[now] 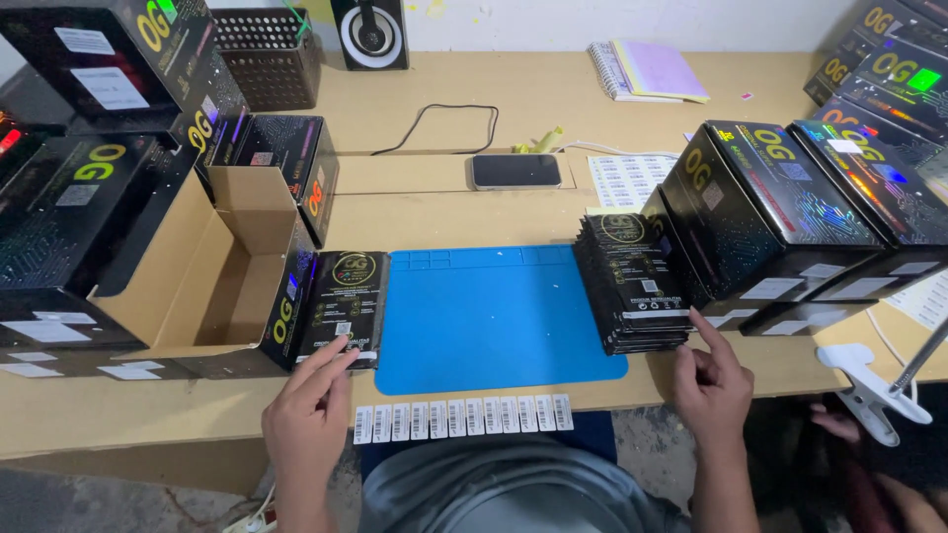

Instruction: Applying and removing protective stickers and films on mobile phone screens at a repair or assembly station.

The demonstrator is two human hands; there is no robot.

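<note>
My left hand (308, 415) rests its fingertips on the near edge of a flat black packet (346, 306) lying just left of a blue work mat (494, 316). My right hand (713, 385) hovers at the near right corner of a stack of similar black packets (632, 286), index finger raised, holding nothing. A strip of several white barcode stickers (464, 418) sits along the table's front edge between my hands.
An open cardboard-lined black box (212, 286) stands at left among stacked black boxes (69, 217). More black boxes (780, 217) crowd the right. A phone (515, 170), sticker sheet (628, 178), notebooks (647, 71), mesh basket (269, 54), speaker (370, 32) and white clamp (869, 390) are around.
</note>
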